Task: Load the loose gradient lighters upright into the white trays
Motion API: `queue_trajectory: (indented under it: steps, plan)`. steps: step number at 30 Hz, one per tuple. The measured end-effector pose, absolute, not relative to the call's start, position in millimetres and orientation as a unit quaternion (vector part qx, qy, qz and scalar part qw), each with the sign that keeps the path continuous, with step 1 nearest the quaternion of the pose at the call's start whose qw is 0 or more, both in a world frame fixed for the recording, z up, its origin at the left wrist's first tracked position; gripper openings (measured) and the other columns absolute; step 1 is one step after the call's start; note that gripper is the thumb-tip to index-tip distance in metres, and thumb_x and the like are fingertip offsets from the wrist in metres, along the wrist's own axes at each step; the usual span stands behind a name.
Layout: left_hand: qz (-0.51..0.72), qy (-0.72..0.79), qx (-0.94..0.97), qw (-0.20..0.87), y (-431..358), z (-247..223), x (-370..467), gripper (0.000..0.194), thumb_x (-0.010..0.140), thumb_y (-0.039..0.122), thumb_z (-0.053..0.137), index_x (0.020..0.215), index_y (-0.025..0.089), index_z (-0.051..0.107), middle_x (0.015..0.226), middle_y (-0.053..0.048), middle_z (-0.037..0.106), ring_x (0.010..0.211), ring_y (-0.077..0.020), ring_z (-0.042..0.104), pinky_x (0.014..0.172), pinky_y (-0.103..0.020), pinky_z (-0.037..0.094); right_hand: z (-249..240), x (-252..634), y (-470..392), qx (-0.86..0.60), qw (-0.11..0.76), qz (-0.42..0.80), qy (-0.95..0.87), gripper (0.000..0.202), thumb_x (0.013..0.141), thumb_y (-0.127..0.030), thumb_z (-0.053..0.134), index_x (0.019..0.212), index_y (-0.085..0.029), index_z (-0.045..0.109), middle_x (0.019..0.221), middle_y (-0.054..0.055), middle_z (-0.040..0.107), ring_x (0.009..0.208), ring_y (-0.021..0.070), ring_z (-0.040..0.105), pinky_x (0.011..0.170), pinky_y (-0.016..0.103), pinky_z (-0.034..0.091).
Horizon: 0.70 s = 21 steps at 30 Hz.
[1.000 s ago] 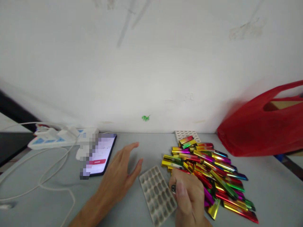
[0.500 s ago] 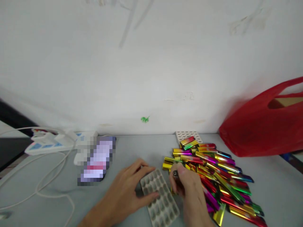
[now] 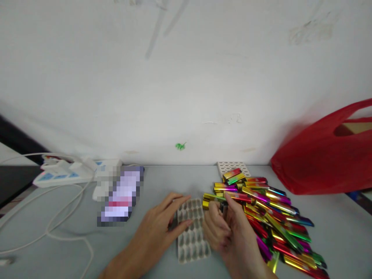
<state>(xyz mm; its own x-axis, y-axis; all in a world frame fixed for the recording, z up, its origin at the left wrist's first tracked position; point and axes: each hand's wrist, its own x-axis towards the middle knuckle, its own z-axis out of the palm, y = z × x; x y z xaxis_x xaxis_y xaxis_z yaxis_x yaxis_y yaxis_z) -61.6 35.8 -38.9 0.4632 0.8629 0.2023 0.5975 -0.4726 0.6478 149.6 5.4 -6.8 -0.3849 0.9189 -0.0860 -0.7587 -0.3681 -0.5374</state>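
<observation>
A whitish tray with rows of small round hollows lies on the grey table. My left hand holds its left side, thumb over the hollows and fingers at the far left corner. Just right of the tray, my right hand is closed around a small dark-ended object; most of it is hidden in the fist. Many shiny metallic-coloured lighter-like sticks are heaped to the right, partly behind my right hand.
A white grid with round holes lies by the wall behind the heap. A red bag stands at the right. On the left are a blurred phone, a power strip and white cables.
The tray has turned to lie straighter and shifted slightly away from me. My right hand has rolled over, showing its curled fingers, and moved closer to the tray's right edge.
</observation>
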Motion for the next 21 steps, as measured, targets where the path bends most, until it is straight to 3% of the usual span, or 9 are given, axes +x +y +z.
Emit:
queue_trajectory:
  steps: [5, 10, 17, 21]
  plan:
    - [0.254, 0.454, 0.813, 0.262, 33.3, -36.7, -60.8, 0.052, 0.102, 0.022, 0.079, 0.149, 0.036, 0.062, 0.126, -0.001, 0.073, 0.078, -0.0171, 0.069, 0.076, -0.029, 0.056, 0.9, 153.3, 1.5, -0.118, 0.476, 0.859, -0.145, 0.072, 0.090, -0.067, 0.081, 0.059, -0.025, 0.032, 0.049, -0.013, 0.027, 0.043, 0.0052, 0.015, 0.044, 0.021, 0.018]
    - [0.259, 0.483, 0.794, 0.263, 31.8, -40.0, -61.4, 0.072, 0.095, 0.018, 0.083, 0.156, 0.036, 0.050, 0.110, 0.003, 0.074, 0.071, -0.0170, 0.065, 0.068, -0.028, 0.052, -3.0, 152.1, 0.9, -0.096, 0.462, 0.871, -0.137, 0.070, 0.092, -0.063, 0.080, 0.059, -0.025, 0.031, 0.049, -0.013, 0.028, 0.041, 0.0043, 0.015, 0.042, 0.021, 0.018]
    - [0.269, 0.481, 0.789, 0.270, 29.9, -41.3, -62.1, 0.085, 0.094, 0.016, 0.082, 0.162, 0.042, 0.038, 0.115, 0.004, 0.073, 0.071, -0.0151, 0.065, 0.073, -0.027, 0.055, -7.1, 153.4, 3.7, -0.064, 0.444, 0.889, -0.097, 0.074, 0.089, -0.060, 0.086, 0.060, -0.025, 0.027, 0.049, -0.013, 0.026, 0.041, 0.0045, 0.015, 0.041, 0.020, 0.018]
    - [0.281, 0.478, 0.788, 0.267, 30.5, -40.5, -62.1, 0.082, 0.094, 0.017, 0.083, 0.161, 0.041, 0.041, 0.117, 0.004, 0.075, 0.075, -0.0162, 0.068, 0.077, -0.028, 0.057, -10.4, 152.5, 2.3, -0.046, 0.444, 0.890, -0.088, 0.072, 0.091, -0.057, 0.085, 0.061, -0.025, 0.027, 0.050, -0.014, 0.024, 0.041, 0.0047, 0.014, 0.040, 0.019, 0.018]
